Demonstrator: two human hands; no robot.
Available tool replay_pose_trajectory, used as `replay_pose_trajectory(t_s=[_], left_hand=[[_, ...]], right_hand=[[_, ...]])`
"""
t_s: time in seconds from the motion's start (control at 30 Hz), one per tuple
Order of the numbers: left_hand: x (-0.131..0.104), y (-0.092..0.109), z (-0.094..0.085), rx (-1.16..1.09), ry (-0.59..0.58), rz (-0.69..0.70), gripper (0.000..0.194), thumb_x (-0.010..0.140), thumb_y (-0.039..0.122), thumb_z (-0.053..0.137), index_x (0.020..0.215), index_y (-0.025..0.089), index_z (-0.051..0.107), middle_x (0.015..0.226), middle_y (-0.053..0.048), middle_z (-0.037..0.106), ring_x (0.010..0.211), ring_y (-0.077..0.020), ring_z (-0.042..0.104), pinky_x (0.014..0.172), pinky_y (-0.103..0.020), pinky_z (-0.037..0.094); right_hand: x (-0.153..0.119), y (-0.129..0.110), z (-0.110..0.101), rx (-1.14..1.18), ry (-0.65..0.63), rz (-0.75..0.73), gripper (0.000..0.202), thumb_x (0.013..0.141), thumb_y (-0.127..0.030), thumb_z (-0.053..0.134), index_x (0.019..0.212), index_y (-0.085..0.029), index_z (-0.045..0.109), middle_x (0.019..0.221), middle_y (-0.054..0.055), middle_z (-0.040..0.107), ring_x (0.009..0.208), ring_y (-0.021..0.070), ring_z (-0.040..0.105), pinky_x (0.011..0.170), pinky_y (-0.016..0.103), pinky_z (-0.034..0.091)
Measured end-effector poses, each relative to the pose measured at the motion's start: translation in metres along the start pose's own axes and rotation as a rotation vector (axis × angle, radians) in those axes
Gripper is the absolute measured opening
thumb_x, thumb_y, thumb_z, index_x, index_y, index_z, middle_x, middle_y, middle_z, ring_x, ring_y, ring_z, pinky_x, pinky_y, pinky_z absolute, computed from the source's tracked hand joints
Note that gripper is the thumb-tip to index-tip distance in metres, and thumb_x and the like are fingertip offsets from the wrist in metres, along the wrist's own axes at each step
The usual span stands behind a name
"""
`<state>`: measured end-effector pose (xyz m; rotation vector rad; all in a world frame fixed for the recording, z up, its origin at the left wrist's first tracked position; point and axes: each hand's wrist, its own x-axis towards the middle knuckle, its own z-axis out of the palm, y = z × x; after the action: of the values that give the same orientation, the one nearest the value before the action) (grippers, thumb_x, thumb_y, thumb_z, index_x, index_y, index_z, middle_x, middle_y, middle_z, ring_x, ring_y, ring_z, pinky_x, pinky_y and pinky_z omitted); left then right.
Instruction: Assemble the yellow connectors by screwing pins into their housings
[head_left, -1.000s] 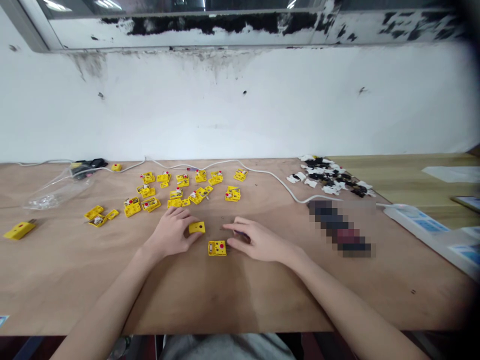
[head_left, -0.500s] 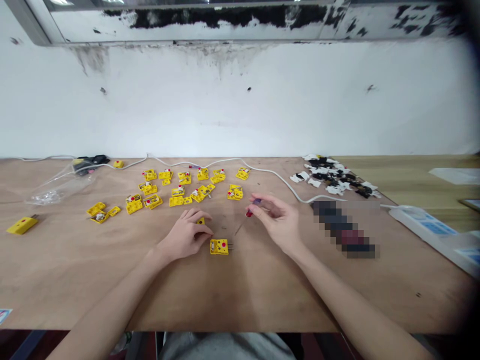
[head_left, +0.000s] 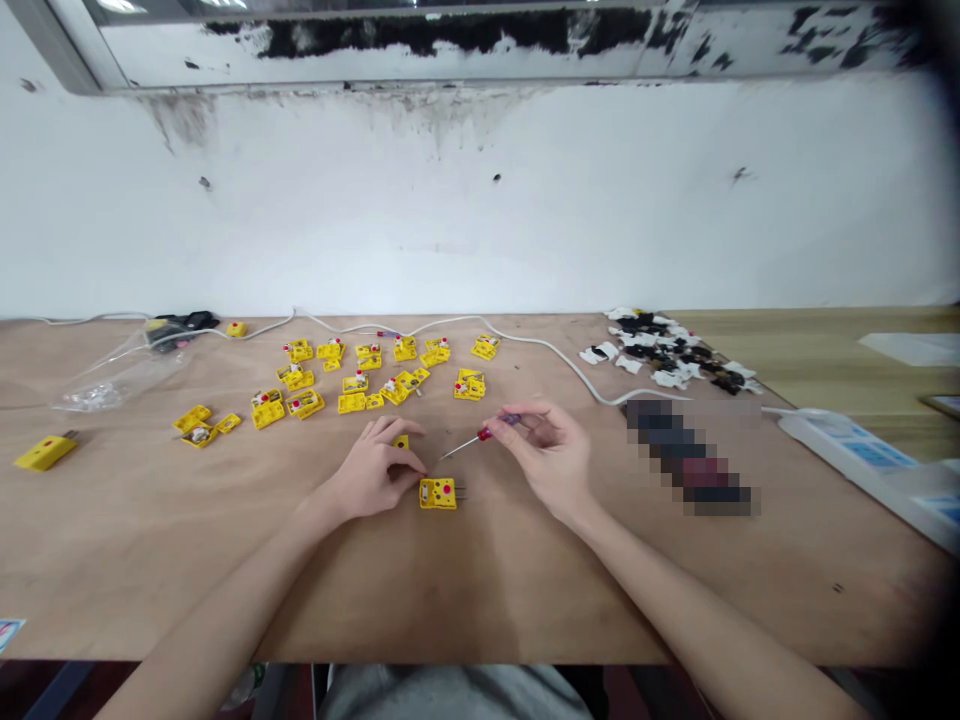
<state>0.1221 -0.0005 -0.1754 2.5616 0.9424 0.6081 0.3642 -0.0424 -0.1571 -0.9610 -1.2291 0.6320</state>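
Note:
My right hand [head_left: 553,455] holds a screwdriver [head_left: 487,432] with a red and purple handle. Its thin shaft slants down to the left, the tip just short of my left fingertips. My left hand [head_left: 375,468] rests on the table with fingers curled and thumb and forefinger brought together; whatever they pinch is too small to make out. Behind those fingers a yellow plastic piece [head_left: 402,442] shows in part. Close to the left thumb lies an opened yellow plug housing [head_left: 438,493] with a red dot, its metal pins facing right.
Several opened yellow plug housings [head_left: 306,403] are spread over the table's far middle. A closed yellow plug [head_left: 46,451] and a clear plastic bag [head_left: 105,385] lie left. Black and white parts [head_left: 667,350] are heaped back right, near a white cable [head_left: 555,350] and a power strip [head_left: 862,450].
My right hand has tilted the screwdriver flatter, and its tip has moved left toward my left fingertips. The left hand and the plug housing have stayed put.

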Motion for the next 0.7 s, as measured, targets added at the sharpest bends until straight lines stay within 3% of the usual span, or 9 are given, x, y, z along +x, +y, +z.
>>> replay_pose_trajectory(t_s=[0.13, 0.27, 0.4, 0.7], left_hand=[[0.002, 0.003, 0.01, -0.094, 0.032, -0.024, 0.014, 0.089, 0.019, 0.06, 0.081, 0.022, 0.071, 0.113, -0.006, 0.064, 0.109, -0.0235, 0.054, 0.097, -0.042, 0.042], [0.005, 0.01, 0.016, -0.328, 0.14, -0.102, 0.019, 0.097, 0.028, 0.05, 0.084, 0.02, 0.061, 0.091, -0.006, 0.064, 0.09, -0.0189, 0.057, 0.087, -0.036, 0.046], [0.006, 0.016, 0.016, -0.414, 0.223, -0.153, 0.023, 0.099, 0.036, 0.046, 0.086, 0.02, 0.056, 0.09, -0.005, 0.061, 0.088, -0.0186, 0.055, 0.085, -0.034, 0.047], [0.004, 0.022, 0.017, -0.469, 0.231, -0.148, 0.024, 0.1, 0.039, 0.047, 0.088, 0.019, 0.055, 0.089, -0.004, 0.059, 0.086, -0.0167, 0.054, 0.083, -0.031, 0.046]], right_hand=[[-0.001, -0.004, 0.002, 0.044, 0.023, -0.006, 0.023, 0.076, -0.032, 0.083, 0.086, -0.021, 0.066, 0.085, 0.002, 0.066, 0.072, 0.018, 0.072, 0.066, 0.033, 0.064], [-0.003, -0.008, 0.004, 0.048, 0.077, -0.037, 0.024, 0.075, -0.031, 0.084, 0.087, -0.021, 0.065, 0.085, 0.002, 0.066, 0.073, 0.0183, 0.072, 0.067, 0.034, 0.065], [-0.003, -0.01, 0.005, 0.038, 0.1, -0.043, 0.025, 0.075, -0.034, 0.083, 0.086, -0.021, 0.064, 0.084, 0.002, 0.067, 0.072, 0.0184, 0.072, 0.066, 0.034, 0.065], [-0.004, -0.009, 0.005, 0.044, 0.121, -0.056, 0.024, 0.075, -0.031, 0.084, 0.087, -0.021, 0.065, 0.086, 0.002, 0.066, 0.075, 0.0184, 0.071, 0.066, 0.034, 0.065]])
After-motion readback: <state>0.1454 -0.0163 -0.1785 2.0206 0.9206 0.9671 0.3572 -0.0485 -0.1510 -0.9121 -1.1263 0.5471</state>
